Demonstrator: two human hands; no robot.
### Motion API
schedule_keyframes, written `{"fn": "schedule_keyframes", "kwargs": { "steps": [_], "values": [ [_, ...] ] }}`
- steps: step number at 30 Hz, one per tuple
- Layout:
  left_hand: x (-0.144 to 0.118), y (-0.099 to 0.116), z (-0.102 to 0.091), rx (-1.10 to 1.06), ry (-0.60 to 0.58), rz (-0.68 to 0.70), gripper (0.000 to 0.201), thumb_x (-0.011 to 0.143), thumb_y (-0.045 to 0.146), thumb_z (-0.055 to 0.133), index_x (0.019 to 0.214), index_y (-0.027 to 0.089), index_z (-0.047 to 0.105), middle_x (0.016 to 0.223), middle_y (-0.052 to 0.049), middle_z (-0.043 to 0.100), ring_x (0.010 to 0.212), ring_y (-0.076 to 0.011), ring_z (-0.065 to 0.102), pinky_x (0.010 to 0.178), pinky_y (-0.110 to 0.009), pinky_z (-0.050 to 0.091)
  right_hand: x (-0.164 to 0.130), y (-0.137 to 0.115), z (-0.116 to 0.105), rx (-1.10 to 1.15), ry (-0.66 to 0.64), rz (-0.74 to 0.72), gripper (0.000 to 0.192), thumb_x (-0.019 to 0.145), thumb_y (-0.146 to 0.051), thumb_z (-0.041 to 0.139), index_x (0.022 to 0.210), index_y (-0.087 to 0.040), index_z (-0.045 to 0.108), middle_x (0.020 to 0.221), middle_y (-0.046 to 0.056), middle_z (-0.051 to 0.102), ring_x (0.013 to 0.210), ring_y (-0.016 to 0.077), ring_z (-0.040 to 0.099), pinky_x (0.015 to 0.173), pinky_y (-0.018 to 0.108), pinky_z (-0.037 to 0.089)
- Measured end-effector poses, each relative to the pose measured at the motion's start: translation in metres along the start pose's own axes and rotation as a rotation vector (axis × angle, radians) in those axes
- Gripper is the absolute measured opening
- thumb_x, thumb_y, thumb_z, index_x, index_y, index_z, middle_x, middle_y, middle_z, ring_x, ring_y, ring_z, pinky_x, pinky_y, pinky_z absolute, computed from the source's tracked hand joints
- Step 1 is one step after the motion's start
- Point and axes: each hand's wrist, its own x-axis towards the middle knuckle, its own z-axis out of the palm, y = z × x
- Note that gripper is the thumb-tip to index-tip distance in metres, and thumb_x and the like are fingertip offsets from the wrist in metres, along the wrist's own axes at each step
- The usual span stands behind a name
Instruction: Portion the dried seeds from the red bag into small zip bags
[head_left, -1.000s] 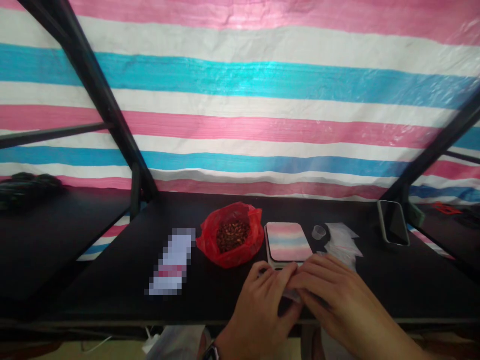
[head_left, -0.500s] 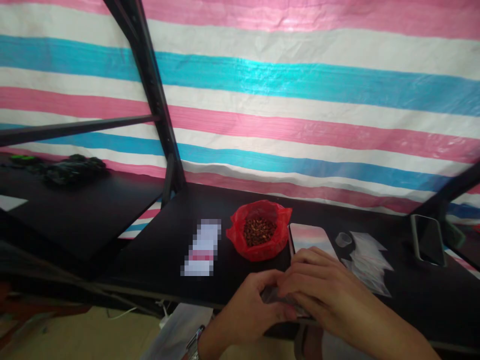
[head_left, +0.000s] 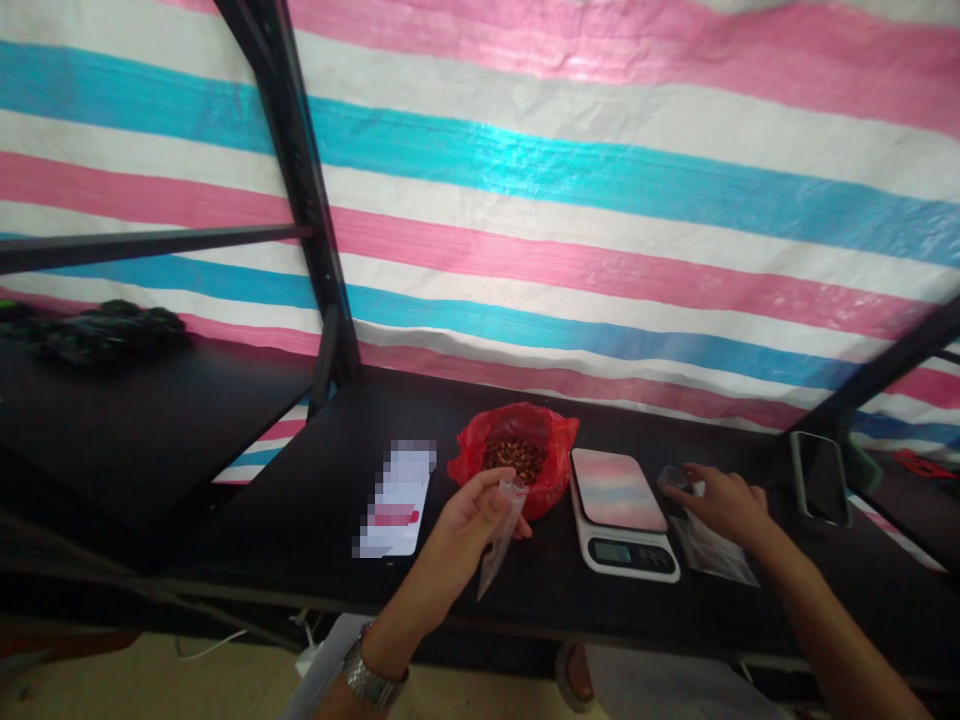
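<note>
My left hand (head_left: pixel 466 528) pinches a small clear plastic bag (head_left: pixel 498 556), which hangs tilted with its mouth up, just in front of the red plastic bag (head_left: pixel 556 478). Brown seeds or kernels (head_left: pixel 516 456) fill the bottom of that red bag. Over on the right, the fingers of my right hand (head_left: pixel 726 507) are closed around a small clear plastic cup (head_left: pixel 671 478). Beneath that hand lies a pile of flat clear bags (head_left: pixel 712 556). A white digital kitchen scale (head_left: pixel 621 487) stands between my hands, its display facing me.
A pale card or sheet (head_left: pixel 397 500), blurred out, lies left of the red bag. At the right is a phone (head_left: pixel 821 480) in a light case. Black metal posts (head_left: pixel 315 230) rise from the black table (head_left: pixel 300 520), with a striped tarp (head_left: pixel 562 240) behind.
My hands have come apart, uncovering the scale. The left has moved up and left with the small bag, its mouth now spread. My right hand has gone right and taken hold of the cup.
</note>
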Motion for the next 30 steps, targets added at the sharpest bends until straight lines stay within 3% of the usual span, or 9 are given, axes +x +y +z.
{"fn": "schedule_keyframes", "kwargs": {
  "steps": [5,9,11,13,16,21,25,28,30],
  "values": [
    [0.007,-0.006,0.004,-0.066,0.07,-0.065,0.074,0.065,0.067,0.095,0.115,0.017,0.073,0.081,0.001,0.072,0.066,-0.0119,0.065,0.064,-0.023,0.048,-0.008,-0.017,-0.002,0.178,-0.02,0.01,0.042,0.082,-0.057,0.063,0.105,-0.024,0.077,0.098,0.012,0.084,0.091,0.0358,0.079,0.079,0.048,0.059],
    [0.006,-0.012,0.004,-0.024,0.092,-0.046,0.07,0.072,0.067,0.091,0.121,0.019,0.076,0.077,0.003,0.068,0.063,-0.0095,0.059,0.061,-0.022,0.045,-0.033,-0.081,-0.037,0.58,0.153,-0.215,0.047,0.086,-0.055,0.067,0.118,-0.022,0.072,0.111,0.013,0.081,0.102,0.0318,0.076,0.096,0.048,0.057],
    [0.004,-0.012,0.004,-0.004,0.121,-0.012,0.064,0.076,0.065,0.088,0.12,0.02,0.077,0.092,-0.001,0.076,0.076,-0.0131,0.067,0.07,-0.024,0.05,-0.052,-0.124,-0.059,0.652,0.109,-0.395,0.038,0.09,-0.044,0.069,0.121,-0.024,0.071,0.121,0.011,0.079,0.112,0.0294,0.073,0.103,0.047,0.054],
    [0.003,-0.011,0.005,0.001,0.141,0.028,0.06,0.078,0.063,0.087,0.12,0.022,0.076,0.112,-0.006,0.079,0.099,-0.0196,0.073,0.088,-0.028,0.055,-0.071,-0.163,-0.077,0.726,-0.056,-0.546,0.03,0.093,-0.033,0.067,0.122,-0.026,0.071,0.118,0.007,0.079,0.108,0.0243,0.073,0.101,0.041,0.056],
    [0.001,-0.009,0.005,0.036,0.154,0.066,0.059,0.083,0.063,0.082,0.125,0.022,0.074,0.127,-0.01,0.078,0.122,-0.0272,0.071,0.111,-0.039,0.051,-0.091,-0.196,-0.086,0.856,-0.243,-0.571,0.03,0.095,-0.027,0.065,0.125,-0.025,0.069,0.117,0.005,0.08,0.106,0.0208,0.075,0.097,0.035,0.059],
    [-0.009,-0.013,0.005,0.16,0.189,0.096,0.054,0.097,0.064,0.066,0.134,0.025,0.073,0.149,-0.01,0.069,0.147,-0.0291,0.058,0.13,-0.046,0.036,-0.105,-0.197,-0.073,0.747,-0.256,-0.548,0.033,0.094,-0.026,0.068,0.127,-0.025,0.069,0.123,0.008,0.079,0.111,0.0252,0.074,0.101,0.043,0.058],
    [-0.019,-0.017,0.006,0.109,0.069,0.047,0.071,0.1,0.075,0.052,0.146,0.023,0.067,0.154,-0.013,0.065,0.152,-0.0314,0.052,0.129,-0.05,0.038,-0.112,-0.193,-0.079,0.641,-0.285,-0.639,0.036,0.093,-0.021,0.067,0.128,-0.027,0.07,0.125,0.008,0.079,0.113,0.0264,0.073,0.101,0.045,0.058],
    [-0.024,-0.013,0.007,0.178,-0.01,0.025,0.075,0.1,0.079,0.046,0.145,0.023,0.067,0.154,-0.013,0.065,0.151,-0.032,0.053,0.128,-0.05,0.038,-0.112,-0.192,-0.09,0.63,-0.319,-0.703,0.046,0.093,-0.021,0.065,0.138,-0.028,0.066,0.135,0.008,0.076,0.119,0.0252,0.072,0.103,0.043,0.057],
    [-0.025,-0.008,0.008,0.236,-0.058,0.022,0.075,0.1,0.081,0.043,0.142,0.024,0.068,0.15,-0.013,0.067,0.146,-0.032,0.056,0.126,-0.049,0.039,-0.11,-0.19,-0.094,0.611,-0.345,-0.723,0.04,0.093,-0.021,0.065,0.132,-0.027,0.069,0.129,0.007,0.078,0.113,0.0247,0.073,0.099,0.041,0.058]
  ]
}}
